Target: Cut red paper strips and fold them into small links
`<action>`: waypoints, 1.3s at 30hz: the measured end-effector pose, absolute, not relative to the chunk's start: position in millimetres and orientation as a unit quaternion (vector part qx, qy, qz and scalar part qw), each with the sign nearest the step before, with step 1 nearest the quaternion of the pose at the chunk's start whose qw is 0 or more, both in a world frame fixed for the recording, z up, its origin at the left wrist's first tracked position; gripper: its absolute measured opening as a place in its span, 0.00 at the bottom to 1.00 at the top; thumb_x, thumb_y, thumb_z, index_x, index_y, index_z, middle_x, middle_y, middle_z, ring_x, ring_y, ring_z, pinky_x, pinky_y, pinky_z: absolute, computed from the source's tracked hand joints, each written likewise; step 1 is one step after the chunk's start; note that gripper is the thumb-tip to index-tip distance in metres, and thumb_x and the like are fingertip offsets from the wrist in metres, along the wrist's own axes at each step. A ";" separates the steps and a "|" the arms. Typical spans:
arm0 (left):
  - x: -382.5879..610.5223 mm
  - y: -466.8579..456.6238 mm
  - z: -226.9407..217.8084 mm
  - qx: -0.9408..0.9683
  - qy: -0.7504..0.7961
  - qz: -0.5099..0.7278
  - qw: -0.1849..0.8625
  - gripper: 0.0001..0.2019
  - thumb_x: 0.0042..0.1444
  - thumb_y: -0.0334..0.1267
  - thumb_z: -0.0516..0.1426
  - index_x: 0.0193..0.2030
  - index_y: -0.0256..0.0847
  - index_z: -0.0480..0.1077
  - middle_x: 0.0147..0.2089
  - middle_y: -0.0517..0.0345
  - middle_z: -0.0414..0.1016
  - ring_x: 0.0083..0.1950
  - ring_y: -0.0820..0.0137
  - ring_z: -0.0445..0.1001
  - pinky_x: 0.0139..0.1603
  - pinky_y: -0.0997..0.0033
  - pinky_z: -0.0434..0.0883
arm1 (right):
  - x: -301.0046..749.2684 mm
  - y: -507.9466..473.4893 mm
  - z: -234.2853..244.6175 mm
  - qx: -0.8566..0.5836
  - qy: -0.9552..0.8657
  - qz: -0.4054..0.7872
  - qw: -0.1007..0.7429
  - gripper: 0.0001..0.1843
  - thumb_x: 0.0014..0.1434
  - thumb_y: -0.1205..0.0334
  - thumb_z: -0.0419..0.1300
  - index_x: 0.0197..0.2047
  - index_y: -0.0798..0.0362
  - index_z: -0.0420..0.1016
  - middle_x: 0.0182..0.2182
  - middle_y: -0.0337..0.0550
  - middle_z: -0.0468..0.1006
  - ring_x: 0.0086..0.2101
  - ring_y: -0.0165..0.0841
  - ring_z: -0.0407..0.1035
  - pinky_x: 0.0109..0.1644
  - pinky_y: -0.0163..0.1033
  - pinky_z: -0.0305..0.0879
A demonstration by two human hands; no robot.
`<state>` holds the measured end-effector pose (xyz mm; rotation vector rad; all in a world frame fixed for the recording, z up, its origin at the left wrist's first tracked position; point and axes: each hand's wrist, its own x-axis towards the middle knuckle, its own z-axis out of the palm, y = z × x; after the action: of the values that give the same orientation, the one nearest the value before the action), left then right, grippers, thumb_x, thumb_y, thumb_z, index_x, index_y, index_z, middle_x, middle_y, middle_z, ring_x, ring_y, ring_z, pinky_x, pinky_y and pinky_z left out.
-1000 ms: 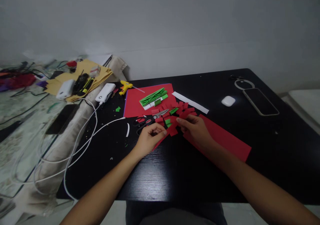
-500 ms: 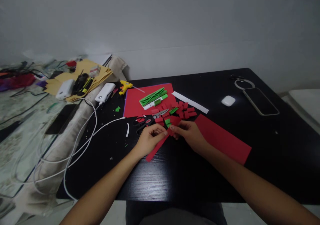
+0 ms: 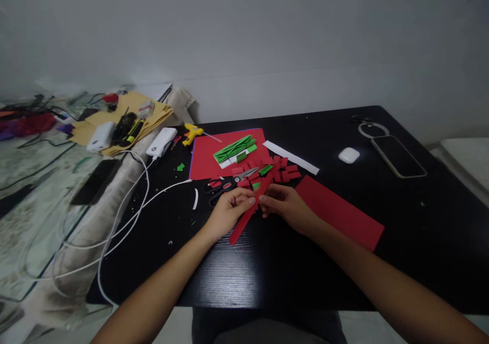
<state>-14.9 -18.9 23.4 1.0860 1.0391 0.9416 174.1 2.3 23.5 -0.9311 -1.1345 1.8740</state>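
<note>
Between my two hands is a narrow red paper strip [image 3: 241, 227], its lower end slanting down to the left over the table. My left hand [image 3: 231, 209] pinches it with thumb and fingers. From the other side my right hand [image 3: 282, 204] grips the same strip, fingertips close to the left thumb. Just beyond lie small folded red paper pieces [image 3: 293, 171] and a green folded piece [image 3: 265, 169]. Black-handled scissors [image 3: 229, 183] rest with their blades among these pieces. A wide red paper sheet [image 3: 340, 214] lies beside my right forearm.
Folded green paper [image 3: 235, 149] sits on a red sheet [image 3: 202, 161]. A yellow glue gun [image 3: 192, 134] is behind it. A white strip [image 3: 292, 157], a white case [image 3: 349, 154] and a phone [image 3: 399, 154] lie rightward. White cables [image 3: 145, 196] cross the left edge.
The red strip has turned between my fingers. Its lower end has swung slightly right, and its upper part now points more upward. My hands stay in nearly the same place.
</note>
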 end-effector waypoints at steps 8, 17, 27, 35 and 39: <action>-13.8 -23.3 21.3 0.549 0.496 0.413 0.531 0.14 0.56 0.45 0.65 0.43 0.37 0.78 0.36 0.54 0.81 0.36 0.68 0.78 0.41 0.69 0.73 | 173.0 2.4 22.9 -0.403 -0.483 0.672 0.390 0.17 0.51 0.50 0.72 0.39 0.53 0.83 0.33 0.42 0.80 0.32 0.32 0.72 0.34 0.38 0.72; -13.5 -26.9 27.1 0.580 0.499 0.442 0.467 0.13 0.56 0.41 0.66 0.46 0.38 0.79 0.39 0.52 0.82 0.38 0.67 0.78 0.43 0.67 0.74 | 174.6 1.3 28.7 -0.421 -0.481 0.659 0.397 0.16 0.52 0.50 0.71 0.38 0.53 0.82 0.33 0.43 0.81 0.31 0.33 0.72 0.35 0.39 0.70; -9.4 -26.7 30.4 0.470 0.437 0.410 0.649 0.17 0.50 0.42 0.69 0.38 0.38 0.67 0.27 0.65 0.73 0.23 0.79 0.67 0.24 0.80 0.64 | 172.5 0.1 23.0 -0.416 -0.475 0.665 0.399 0.16 0.50 0.50 0.73 0.31 0.52 0.75 0.28 0.37 0.77 0.28 0.31 0.71 0.35 0.38 0.70; -9.8 -25.1 24.7 0.460 0.447 0.401 0.654 0.19 0.49 0.43 0.70 0.36 0.38 0.64 0.26 0.64 0.73 0.23 0.78 0.69 0.24 0.80 0.65 | 169.4 -1.1 20.7 -0.391 -0.472 0.690 0.384 0.16 0.47 0.52 0.75 0.33 0.52 0.77 0.31 0.38 0.80 0.28 0.31 0.73 0.32 0.37 0.72; -10.3 -24.2 21.9 0.454 0.454 0.385 0.663 0.22 0.48 0.45 0.70 0.39 0.39 0.63 0.26 0.65 0.73 0.21 0.78 0.68 0.22 0.80 0.65 | 171.0 0.6 19.3 -0.411 -0.471 0.669 0.403 0.15 0.48 0.52 0.74 0.34 0.51 0.77 0.31 0.38 0.80 0.28 0.32 0.73 0.32 0.39 0.72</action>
<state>-10.3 -24.2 21.9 1.0258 1.0253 0.8700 171.0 0.6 19.3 -1.0371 -1.1892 1.6890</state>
